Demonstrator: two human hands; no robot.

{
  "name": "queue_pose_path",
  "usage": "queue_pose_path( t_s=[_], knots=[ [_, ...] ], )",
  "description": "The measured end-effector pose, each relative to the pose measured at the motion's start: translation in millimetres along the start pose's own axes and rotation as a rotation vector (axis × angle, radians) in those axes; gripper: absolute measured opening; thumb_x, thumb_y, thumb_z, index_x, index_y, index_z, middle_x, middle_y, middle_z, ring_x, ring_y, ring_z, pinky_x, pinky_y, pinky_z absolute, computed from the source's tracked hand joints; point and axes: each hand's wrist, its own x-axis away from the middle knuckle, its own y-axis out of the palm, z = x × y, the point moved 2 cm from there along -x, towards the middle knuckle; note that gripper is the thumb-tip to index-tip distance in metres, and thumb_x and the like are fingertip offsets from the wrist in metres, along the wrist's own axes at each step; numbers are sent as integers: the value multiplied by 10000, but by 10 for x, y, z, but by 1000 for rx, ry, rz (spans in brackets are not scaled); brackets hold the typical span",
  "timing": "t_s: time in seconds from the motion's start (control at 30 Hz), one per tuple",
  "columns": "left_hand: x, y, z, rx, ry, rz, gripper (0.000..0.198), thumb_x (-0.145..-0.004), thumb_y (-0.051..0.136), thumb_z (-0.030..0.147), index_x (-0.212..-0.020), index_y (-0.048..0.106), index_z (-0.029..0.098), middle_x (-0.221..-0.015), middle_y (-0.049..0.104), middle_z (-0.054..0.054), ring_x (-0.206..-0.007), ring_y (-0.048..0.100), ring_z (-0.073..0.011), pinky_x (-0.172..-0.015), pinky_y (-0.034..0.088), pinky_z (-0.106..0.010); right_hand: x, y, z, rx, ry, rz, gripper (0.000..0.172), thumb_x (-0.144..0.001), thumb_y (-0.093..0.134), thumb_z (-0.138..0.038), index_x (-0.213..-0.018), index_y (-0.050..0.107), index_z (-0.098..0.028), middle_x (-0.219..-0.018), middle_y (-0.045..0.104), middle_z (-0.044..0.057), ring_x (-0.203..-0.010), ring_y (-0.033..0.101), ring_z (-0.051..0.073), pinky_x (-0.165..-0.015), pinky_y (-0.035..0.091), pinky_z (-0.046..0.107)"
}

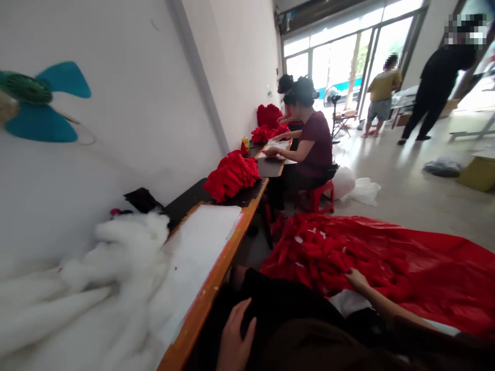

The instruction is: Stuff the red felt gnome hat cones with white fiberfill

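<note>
My left hand (235, 335) is held low by the table's front edge, above my dark-clothed lap. Its thumb stands apart from the fingers and nothing is in it. On the other side my right hand (358, 281) reaches down to a pile of small red stuffed fabric pieces (323, 260). Its fingertips are at the pile, too small and blurred to show whether they grip a piece. The pile lies on a red plastic sheet (436, 257). Loose white stuffing (127, 268) is heaped on the table to my left, beside a white sheet (204, 232) on the tabletop.
A bundle of red fabric (232, 175) lies further along the wooden-edged table (220, 273). Beyond it a person (313, 134) sits on a red stool (323, 198), working with both hands. A teal-bladed fan (46, 103) is at left. Two more people stand near the windows.
</note>
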Motion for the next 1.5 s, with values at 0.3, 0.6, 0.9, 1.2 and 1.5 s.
queue_pose_path(
  t_s=[0.3, 0.6, 0.9, 1.2, 1.5],
  knots=[
    [1295, -1456, 296, -723, -322, 936, 592, -867, 683, 338, -1407, 470, 222, -1483, 402, -181, -1398, 424, -363, -1146, 396, -582, -763, 1605, -1021, -173, -328, -149, 345, -821, 579, -493, -1031, 652, -229, -1038, 656, 114, -763, 672, 260, -711, 574, 447],
    [1466, -1878, -298, -799, -668, 651, 782, -799, 637, 505, -1477, 410, 190, -1637, 130, -196, -1483, 257, -439, -1120, 387, -597, -1341, 2438, -3165, -206, -895, -197, 203, -902, 548, -359, -955, 687, -221, -1016, 643, 100, -983, 631, 262, -865, 540, 410],
    [574, -2393, 212, -950, -344, 775, 501, -858, 571, 602, -1222, 653, 267, -1360, 576, -113, -1201, 540, -369, -1029, 438, -593, -2518, 3085, -3917, 446, -734, -176, 471, -951, 420, -184, -1408, 531, -158, -1061, 640, 177, -865, 606, 263, -699, 425, 328],
    [-532, -1908, -104, -623, -97, 370, 374, -882, 626, 329, -1232, 638, 198, -1333, 586, -140, -1219, 571, -302, -1012, 511, -488, -1878, 3374, -4417, 298, -1008, -273, 342, -1022, 388, -324, -1056, 680, -151, -1157, 640, 156, -1112, 551, 271, -926, 437, 338],
    [-990, -1988, -739, -260, -82, 455, 743, -878, 638, 346, -1513, 290, 180, -1433, 484, -164, -1289, 526, -273, -1069, 482, -457, -570, 3507, -4987, -451, -747, -1149, 412, -970, 497, -521, -1094, 638, -155, -814, 723, 76, -664, 674, 169, -645, 543, 280]
  ],
)
